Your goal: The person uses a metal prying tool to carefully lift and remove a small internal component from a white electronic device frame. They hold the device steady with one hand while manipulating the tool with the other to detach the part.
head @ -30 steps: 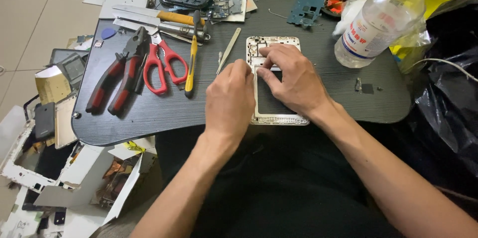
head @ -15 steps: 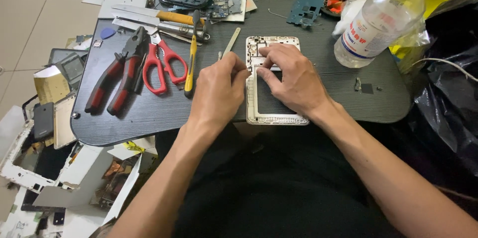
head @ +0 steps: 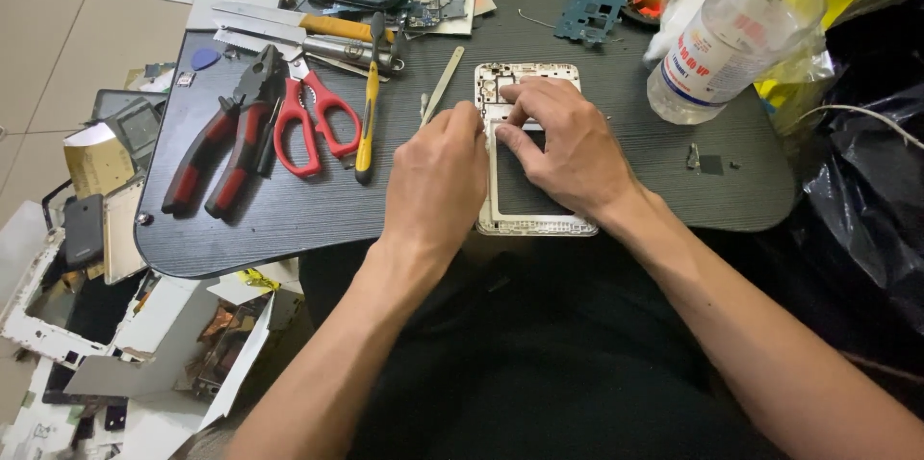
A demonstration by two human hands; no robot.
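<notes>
Both hands work over a white phone frame (head: 535,221) lying flat at the near edge of the dark counter (head: 289,219), directly in front of the person. Left hand (head: 438,176): fingers curled together, fingertips pressed against the frame's left rail near its upper end. Whether they pinch a small part cannot be told. Right hand (head: 563,147): palm down over the frame's middle, fingers bent and resting on its upper section, not closed around anything visible.

Just left of the frame's top lies a pale flat pry tool (head: 442,86), angled, apart from the hands. Further left: a yellow-handled screwdriver (head: 367,118), red scissors (head: 310,119), and red-and-black pliers (head: 223,142), side by side. Right of the frame, a clear plastic bottle (head: 736,37) lies tilted at the counter's far right. A blue circuit board (head: 589,10) sits beyond the frame. Broken white casings (head: 58,325) lie on the floor at left.
</notes>
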